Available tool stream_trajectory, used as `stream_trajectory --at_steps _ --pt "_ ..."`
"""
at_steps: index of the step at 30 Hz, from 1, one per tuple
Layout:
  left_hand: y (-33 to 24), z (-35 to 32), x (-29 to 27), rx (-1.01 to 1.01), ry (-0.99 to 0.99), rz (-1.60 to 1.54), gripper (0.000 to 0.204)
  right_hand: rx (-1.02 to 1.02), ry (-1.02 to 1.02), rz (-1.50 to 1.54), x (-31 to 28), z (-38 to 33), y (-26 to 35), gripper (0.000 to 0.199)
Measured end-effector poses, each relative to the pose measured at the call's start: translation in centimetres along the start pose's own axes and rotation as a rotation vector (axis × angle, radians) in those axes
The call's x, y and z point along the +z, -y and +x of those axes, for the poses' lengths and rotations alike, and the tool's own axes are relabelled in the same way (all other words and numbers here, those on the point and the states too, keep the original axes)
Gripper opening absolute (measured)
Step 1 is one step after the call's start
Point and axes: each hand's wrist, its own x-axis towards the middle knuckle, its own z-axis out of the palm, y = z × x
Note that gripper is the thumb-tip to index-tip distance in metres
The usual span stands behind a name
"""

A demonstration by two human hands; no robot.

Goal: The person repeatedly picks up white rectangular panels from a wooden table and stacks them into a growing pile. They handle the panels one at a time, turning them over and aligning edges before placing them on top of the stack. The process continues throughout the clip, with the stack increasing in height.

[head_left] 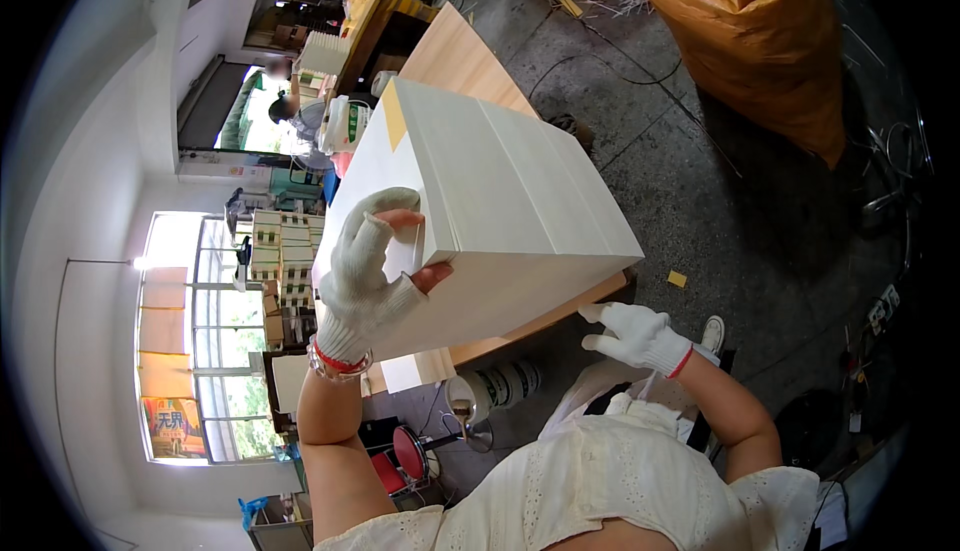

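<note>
A large white box-like stack [530, 176] with seams running along its right side stands in front of me on a light wooden board. My left hand [372, 256], in a white knitted glove with bare fingertips, grips its near upper corner. The thumb presses the near face and the index finger bends over the top. A strip of yellow-tan material [393, 116] shows at the far corner. Lower right, my right hand [635, 336] wears a similar glove and holds nothing. Its fingers are apart, close to the wooden board's edge [540, 323] but not visibly touching the stack.
A big orange sack [750, 41] stands on the dark floor at the far right. A white bucket [495, 388] and a red stool [408, 451] are near the board's near side. Stacked boards [285, 251] and a window line the left; a person [285, 106] is far off.
</note>
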Motion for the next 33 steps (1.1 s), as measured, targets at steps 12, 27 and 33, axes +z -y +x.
stream_trajectory --at_steps 12,27,33 --pt "-0.3 0.1 0.3 0.017 -0.040 -0.026 0.050 0.023 0.008 0.001 -0.1 -0.4 0.2 0.057" --pt "-0.2 0.0 0.2 -0.009 -0.017 -0.040 0.051 0.042 0.026 0.040 0.2 -0.6 -0.1 0.058" --pt "0.0 -0.1 0.4 0.001 -0.031 -0.055 0.052 0.044 0.026 0.022 0.5 -0.6 -0.3 0.057"
